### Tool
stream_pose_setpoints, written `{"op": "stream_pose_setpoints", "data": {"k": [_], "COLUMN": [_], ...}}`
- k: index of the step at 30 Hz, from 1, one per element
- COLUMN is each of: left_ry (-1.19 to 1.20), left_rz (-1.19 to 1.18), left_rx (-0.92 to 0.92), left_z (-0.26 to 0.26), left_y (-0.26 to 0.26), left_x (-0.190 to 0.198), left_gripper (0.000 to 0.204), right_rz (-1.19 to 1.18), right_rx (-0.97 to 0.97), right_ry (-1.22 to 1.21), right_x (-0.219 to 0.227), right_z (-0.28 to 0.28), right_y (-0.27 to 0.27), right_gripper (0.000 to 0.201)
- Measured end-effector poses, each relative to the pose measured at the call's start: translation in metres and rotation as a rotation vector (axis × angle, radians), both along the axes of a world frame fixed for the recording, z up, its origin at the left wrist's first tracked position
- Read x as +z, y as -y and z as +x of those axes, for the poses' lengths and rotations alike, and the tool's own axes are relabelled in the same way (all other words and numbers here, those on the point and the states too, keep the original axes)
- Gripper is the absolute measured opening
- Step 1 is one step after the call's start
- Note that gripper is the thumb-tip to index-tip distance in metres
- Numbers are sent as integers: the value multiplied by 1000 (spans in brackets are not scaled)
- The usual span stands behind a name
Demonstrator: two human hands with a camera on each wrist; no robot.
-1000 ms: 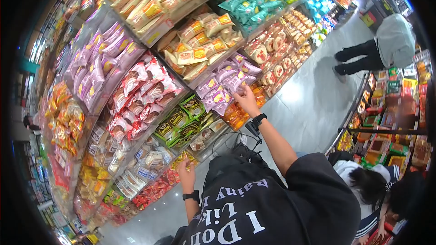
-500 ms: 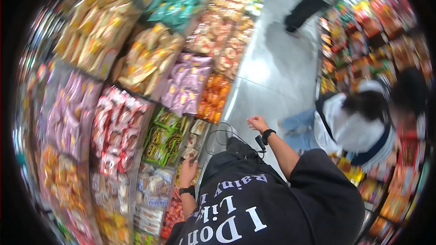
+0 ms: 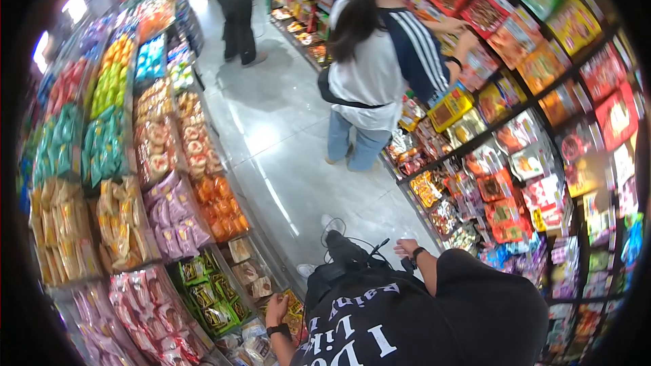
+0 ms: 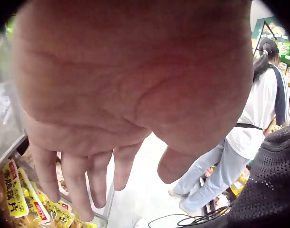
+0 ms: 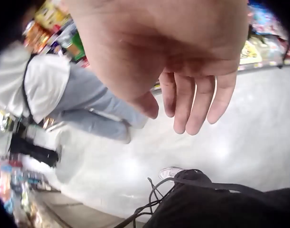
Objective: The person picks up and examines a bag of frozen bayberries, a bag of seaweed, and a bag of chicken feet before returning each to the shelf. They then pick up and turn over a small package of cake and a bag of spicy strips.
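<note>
In the head view the left hand [image 3: 277, 309] is low beside the yellow packets [image 3: 293, 312] at the edge of the left display. The left wrist view shows that hand [image 4: 130, 90] with fingers loosely extended and nothing held; yellow-labelled packets [image 4: 38, 202] lie beyond its fingertips. My right hand [image 3: 407, 248] hangs over the aisle at the right of the body. Seen in the right wrist view, this hand [image 5: 168, 57] has relaxed fingers and an empty palm, with grey floor [image 5: 230, 152] behind it.
Snack bins [image 3: 180, 230] line the left side, and a packed shelf [image 3: 502, 183] runs along the right. A person in a white and navy top [image 3: 380, 61] stands at that shelf. Another person [image 3: 234, 7] stands farther up the aisle [image 3: 271, 142]. Black cords hang near the legs.
The right hand has left the purple packets it was touching and moved over the aisle. The head view has turned right, bringing more of the right shelf into sight.
</note>
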State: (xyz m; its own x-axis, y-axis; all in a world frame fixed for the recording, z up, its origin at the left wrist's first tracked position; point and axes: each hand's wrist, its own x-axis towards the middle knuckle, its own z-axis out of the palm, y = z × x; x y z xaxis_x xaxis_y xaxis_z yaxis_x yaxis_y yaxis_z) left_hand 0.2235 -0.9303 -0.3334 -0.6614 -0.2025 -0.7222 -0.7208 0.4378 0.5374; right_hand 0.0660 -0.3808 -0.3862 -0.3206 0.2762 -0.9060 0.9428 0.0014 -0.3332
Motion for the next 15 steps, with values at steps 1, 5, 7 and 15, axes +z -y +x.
{"op": "stream_pose_setpoints", "data": {"k": [1, 5, 7, 15], "left_ry": [-20, -99, -125, -87], "left_rz": [-4, -11, -71, -146], "left_rx": [-39, -102, -140, -527], "left_z": [-12, -51, -74, -150], "left_y": [-3, -21, -36, -151], "left_x": [13, 31, 40, 38], "left_gripper": [44, 44, 43, 44], "right_rz": [-15, -78, -109, -226], "right_rx": [-86, -359, -435, -318], "right_ry": [-9, -9, 3, -31], "right_x": [-3, -20, -30, -6], "right_z": [25, 97, 118, 93], "right_y": [-15, -50, -55, -77], "right_gripper": [30, 31, 32, 32]}}
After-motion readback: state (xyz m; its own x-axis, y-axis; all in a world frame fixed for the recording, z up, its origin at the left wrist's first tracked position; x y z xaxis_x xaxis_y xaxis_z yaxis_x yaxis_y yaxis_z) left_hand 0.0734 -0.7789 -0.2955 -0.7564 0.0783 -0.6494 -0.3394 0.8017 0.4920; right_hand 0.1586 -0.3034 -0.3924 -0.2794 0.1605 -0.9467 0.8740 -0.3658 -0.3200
